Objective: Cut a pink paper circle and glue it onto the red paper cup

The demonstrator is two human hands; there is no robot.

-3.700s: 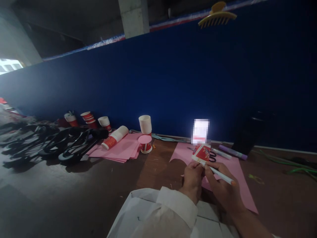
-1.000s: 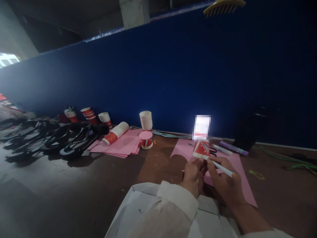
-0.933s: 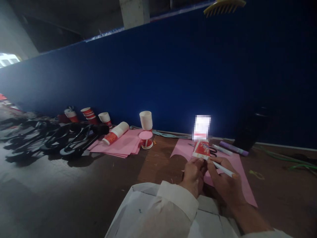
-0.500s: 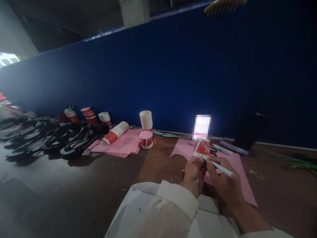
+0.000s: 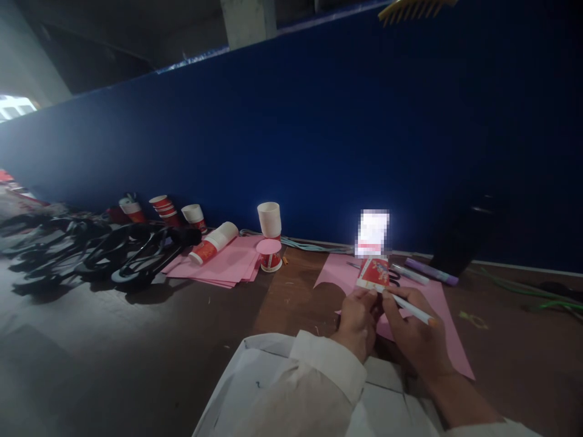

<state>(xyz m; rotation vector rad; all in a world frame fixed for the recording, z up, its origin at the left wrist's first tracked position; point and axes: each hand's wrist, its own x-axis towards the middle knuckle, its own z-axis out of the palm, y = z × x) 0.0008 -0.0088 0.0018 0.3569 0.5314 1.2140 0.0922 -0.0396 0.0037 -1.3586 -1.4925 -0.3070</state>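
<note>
Head view: both hands work together above the table (image 5: 282, 303). The left hand (image 5: 359, 315) grasps the cup (image 5: 376, 272), fingers bent at its pale end. The cup is tilted, with its red printed wall directed away from the person. The right hand (image 5: 412, 321) grips the pen (image 5: 412, 308) between thumb and fingers. The orange end of the pen points back toward the right wrist; its front end reaches the pale band of the cup. Fingers partly cover that spot, so contact cannot be confirmed.

Beneath the grip lies the pink sheet (image 5: 449, 346), with a curved cut in its left edge. Just beyond the cup, the scissors (image 5: 395, 277) rest on this sheet, partly hidden. Beyond and to the right of the grip are the clear pen (image 5: 412, 275) and the purple marker (image 5: 432, 271). Straight beyond the cup stands the bright panel (image 5: 372, 232), its face blurred.

Left of the grip, well apart, the small cup (image 5: 271, 261) carries the pink disc (image 5: 268, 246) on top. Farther left, the cup stack (image 5: 214, 243) lies on its side on the pink pile (image 5: 234, 262).
</note>
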